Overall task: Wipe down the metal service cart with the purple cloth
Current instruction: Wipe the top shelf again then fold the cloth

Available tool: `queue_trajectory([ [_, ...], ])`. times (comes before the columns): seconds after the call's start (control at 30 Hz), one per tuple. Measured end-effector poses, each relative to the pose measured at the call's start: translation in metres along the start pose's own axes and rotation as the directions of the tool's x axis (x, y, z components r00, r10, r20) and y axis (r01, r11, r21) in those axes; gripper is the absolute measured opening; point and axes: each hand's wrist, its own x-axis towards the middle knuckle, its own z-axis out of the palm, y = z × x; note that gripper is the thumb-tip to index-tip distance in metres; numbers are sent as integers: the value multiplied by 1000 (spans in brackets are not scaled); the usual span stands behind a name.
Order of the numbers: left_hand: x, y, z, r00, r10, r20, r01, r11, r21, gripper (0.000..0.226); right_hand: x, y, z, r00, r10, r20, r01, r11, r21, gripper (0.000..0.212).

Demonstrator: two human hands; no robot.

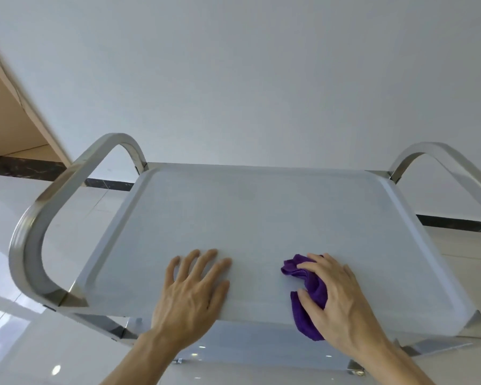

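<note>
We've got the crumpled purple microfibre cloth point(313, 293) bunched on the near edge of the top shelf, right of centre, w/ one end hanging over the front lip. Our right hand point(342, 295) lies on top of it, fingers curled over the wad and thumb tucked against its near side, so the cloth is gripped and pressed to the metal at once; that hold probably lets us drag it w/o it sliding out from under the palm. Our left hand point(195, 284) is flat on the bare shelf just beside, fingers straight and a bit spread, holding nothing; we read it as a brace, since a wheeled cart would likely roll away under the push of a wipe. The flat pale grey metal tray top of the service cart point(261, 212) has a shallow raised rim all round, which may trap grime in the corners. Curved polished steel handle bars rise at both ends, left one point(39, 218) and right one point(439, 159). A lower shelf point(247, 343) shows below the front edge. Beyond: a glossy white tiled floor point(25, 343), dark skirting and a plain white wall point(261, 79). Most of the top lies far of the cloth, so we'd judge the wiping is at the near edge w/ lots left.
</note>
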Motion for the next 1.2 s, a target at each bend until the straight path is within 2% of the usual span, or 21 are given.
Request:
queue_trajectory([
  [0.1,7,12,8,999,-18,-49,18,1000,-5,39,-1,11,-6,998,35,-60,-33,999,34,46],
  [0.43,66,54,28,998,34,-57,-35,999,-10,39,24,55,-36,984,123,-128,-121,992,26,52],
  [0.6,111,62,35,997,52,-58,-53,999,-6,39,60,78,-41,980,118,-159,-118,993,8,50],
  [0.73,154,62,41,999,41,-34,-40,999,24,41,96,97,-42,981,89,-175,-91,996,-4,40],
  [1.2,277,58,52,998,41,-57,-37,997,62,43,216,144,-43,983,65,-171,-68,998,-11,41],
])
